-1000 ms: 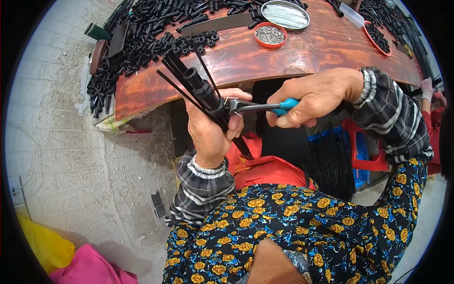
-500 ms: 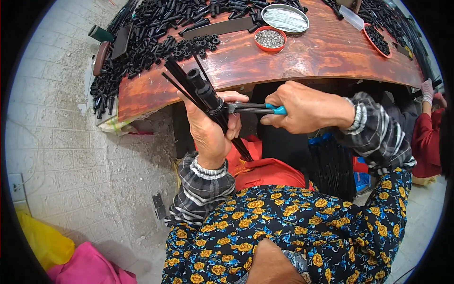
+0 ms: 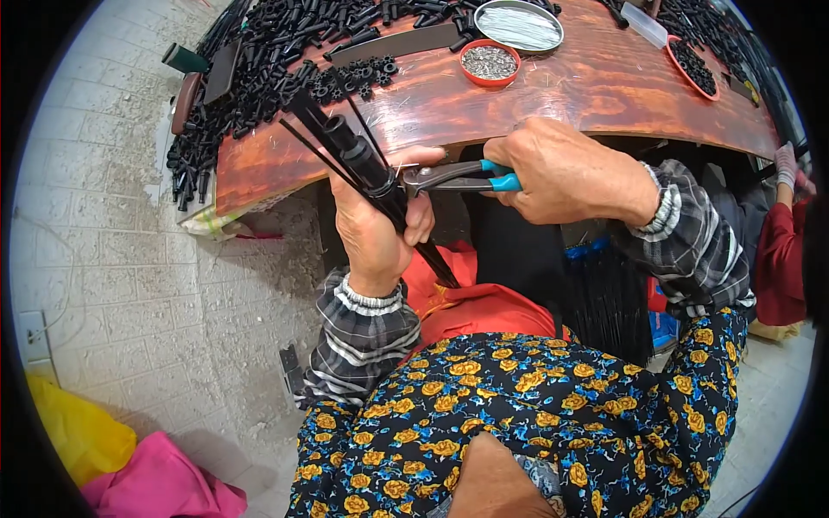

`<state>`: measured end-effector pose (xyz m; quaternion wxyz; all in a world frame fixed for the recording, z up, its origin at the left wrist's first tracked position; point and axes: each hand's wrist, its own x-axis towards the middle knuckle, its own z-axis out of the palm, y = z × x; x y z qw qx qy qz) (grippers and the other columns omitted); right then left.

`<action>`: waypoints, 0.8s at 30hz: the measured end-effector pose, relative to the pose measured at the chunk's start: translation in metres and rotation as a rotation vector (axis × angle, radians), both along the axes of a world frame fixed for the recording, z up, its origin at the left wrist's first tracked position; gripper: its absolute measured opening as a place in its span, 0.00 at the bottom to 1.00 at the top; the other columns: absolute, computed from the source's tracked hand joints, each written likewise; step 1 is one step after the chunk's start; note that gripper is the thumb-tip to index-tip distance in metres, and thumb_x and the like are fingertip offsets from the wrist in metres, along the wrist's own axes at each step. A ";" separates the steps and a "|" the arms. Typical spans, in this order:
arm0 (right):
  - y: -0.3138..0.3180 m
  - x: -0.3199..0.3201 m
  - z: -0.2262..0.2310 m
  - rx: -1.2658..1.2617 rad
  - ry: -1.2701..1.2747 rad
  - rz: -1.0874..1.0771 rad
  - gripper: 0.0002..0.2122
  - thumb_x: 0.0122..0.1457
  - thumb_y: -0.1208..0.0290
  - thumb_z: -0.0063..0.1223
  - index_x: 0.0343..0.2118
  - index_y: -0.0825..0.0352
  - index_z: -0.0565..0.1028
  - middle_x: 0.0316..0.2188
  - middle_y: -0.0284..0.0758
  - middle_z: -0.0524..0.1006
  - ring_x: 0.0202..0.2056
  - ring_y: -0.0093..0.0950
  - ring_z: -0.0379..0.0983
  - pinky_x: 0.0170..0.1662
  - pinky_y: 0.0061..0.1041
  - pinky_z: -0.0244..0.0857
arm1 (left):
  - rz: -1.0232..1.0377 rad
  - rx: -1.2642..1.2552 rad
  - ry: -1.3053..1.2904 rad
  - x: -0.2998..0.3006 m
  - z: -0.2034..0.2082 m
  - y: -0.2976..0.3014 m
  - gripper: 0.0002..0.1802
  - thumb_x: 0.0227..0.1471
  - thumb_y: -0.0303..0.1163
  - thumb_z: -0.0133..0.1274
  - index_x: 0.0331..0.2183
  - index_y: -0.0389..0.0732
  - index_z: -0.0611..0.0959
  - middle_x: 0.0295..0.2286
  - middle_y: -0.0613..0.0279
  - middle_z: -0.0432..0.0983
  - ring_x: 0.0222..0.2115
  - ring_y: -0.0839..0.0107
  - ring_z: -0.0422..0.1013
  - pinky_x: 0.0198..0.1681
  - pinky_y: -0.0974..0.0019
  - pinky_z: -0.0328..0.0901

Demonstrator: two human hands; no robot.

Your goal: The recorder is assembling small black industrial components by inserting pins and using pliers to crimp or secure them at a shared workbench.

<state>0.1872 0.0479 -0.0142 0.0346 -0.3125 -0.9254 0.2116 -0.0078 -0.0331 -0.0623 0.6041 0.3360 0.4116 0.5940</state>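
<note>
My left hand (image 3: 367,231) is wrapped round a black umbrella frame (image 3: 364,162), a bundle of thin rods about a plastic sleeve, held tilted over my lap. Its thumb stretches out past the sleeve toward the right. In my right hand (image 3: 574,173) is a pair of pliers (image 3: 462,184) with blue grip ends, the fingers closed round the handles. The handles stand apart. The pliers' jaws sit against the sleeve's collar beside my left fingers, where a short bit of thin pale wire sticks out. Whether the jaws grip it is hard to see.
Ahead is a wooden table (image 3: 604,95) with piles of black plastic parts (image 3: 294,43). On it are a red dish (image 3: 515,73) of small metal bits, a metal dish (image 3: 554,43) of pale wires and a red tray (image 3: 710,93). A co-worker's sleeve (image 3: 781,259) shows right.
The pliers' handles have spread apart and the jaws have tilted against the collar. My right hand has risen slightly. My left hand and the umbrella frame have shifted a little left.
</note>
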 end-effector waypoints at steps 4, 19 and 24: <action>0.004 0.002 0.006 0.208 -0.069 0.050 0.08 0.45 0.73 0.57 0.24 0.72 0.72 0.17 0.48 0.72 0.24 0.49 0.72 0.28 0.41 0.65 | 0.039 0.009 0.080 0.006 0.002 0.003 0.54 0.52 0.73 0.21 0.41 0.27 0.76 0.08 0.71 0.54 0.07 0.78 0.50 0.11 0.73 0.49; -0.013 -0.022 -0.031 0.449 0.199 -0.022 0.07 0.47 0.74 0.54 0.23 0.70 0.68 0.16 0.43 0.72 0.21 0.41 0.73 0.24 0.36 0.64 | 0.118 0.012 -0.010 -0.009 -0.004 0.007 0.53 0.49 0.75 0.25 0.44 0.32 0.76 0.08 0.72 0.56 0.07 0.79 0.50 0.12 0.73 0.50; -0.022 -0.029 -0.052 -0.222 0.507 -0.070 0.09 0.48 0.73 0.59 0.23 0.70 0.69 0.14 0.39 0.68 0.17 0.32 0.65 0.23 0.28 0.58 | 0.126 0.137 -0.068 -0.014 -0.006 0.005 0.55 0.46 0.77 0.26 0.54 0.36 0.64 0.10 0.70 0.58 0.07 0.79 0.52 0.12 0.74 0.51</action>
